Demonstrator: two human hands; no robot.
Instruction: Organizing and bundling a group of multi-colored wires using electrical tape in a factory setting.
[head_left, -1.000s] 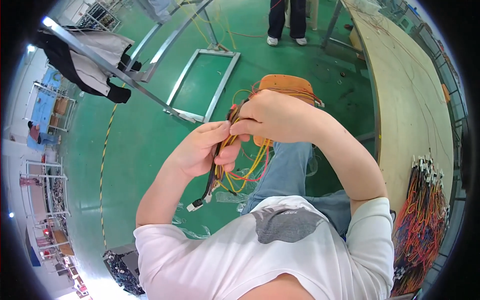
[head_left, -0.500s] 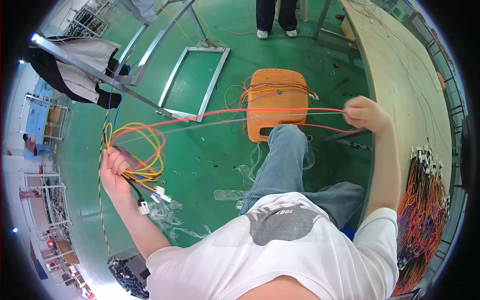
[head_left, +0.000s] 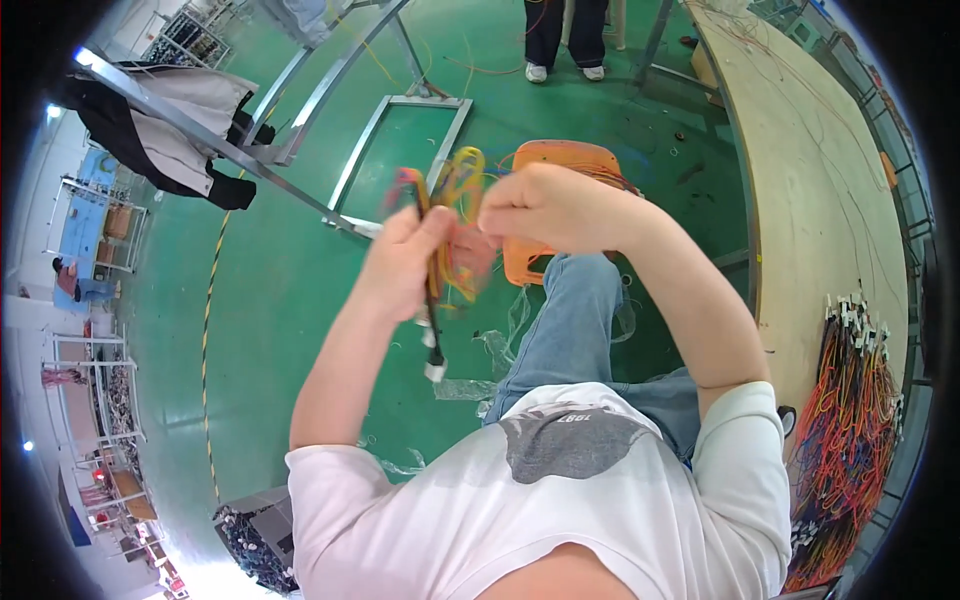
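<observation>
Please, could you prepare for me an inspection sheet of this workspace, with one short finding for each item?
Surface: pale workbench on the right, bearing a large pile of multicoloured wires.
Work things: blurred wire bundle with yellow loops; orange stool with more wires on it.
Clutter: clear plastic film on the green floor.
Hands: left hand grips the bundle; right hand is close beside it, grip unclear.
Cables: a white connector hangs below the left hand.
Surroundings: metal frame on the floor; jacket over a metal rail; a standing person's legs ahead.
</observation>
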